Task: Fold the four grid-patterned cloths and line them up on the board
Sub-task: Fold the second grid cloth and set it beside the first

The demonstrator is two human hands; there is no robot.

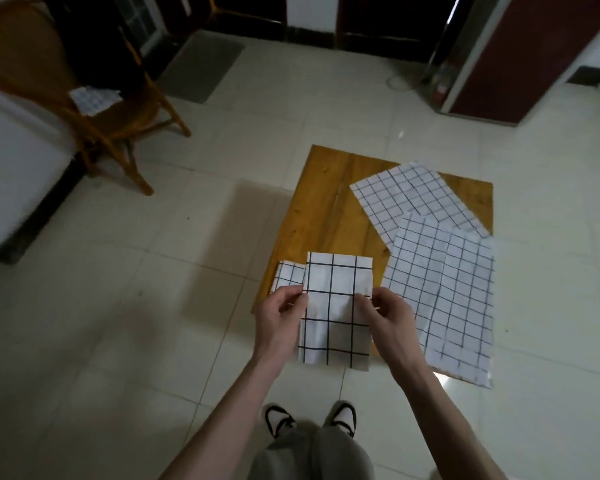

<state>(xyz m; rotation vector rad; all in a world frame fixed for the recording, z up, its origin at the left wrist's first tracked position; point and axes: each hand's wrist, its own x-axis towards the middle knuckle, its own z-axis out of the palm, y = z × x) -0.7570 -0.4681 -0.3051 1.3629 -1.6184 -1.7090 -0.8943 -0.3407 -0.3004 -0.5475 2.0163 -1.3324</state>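
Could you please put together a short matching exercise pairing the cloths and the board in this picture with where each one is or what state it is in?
Things:
1. held cloth
2. small folded cloth
3. far unfolded cloth
4. wooden board

States:
A. lies flat on the tiled floor, bearing the cloths
B. spread open near the board's far right corner
C. pinched at both side edges by the left hand and right hand
D. lies folded at the board's near left corner

Pairs: 1-C, 2-D, 3-B, 4-A
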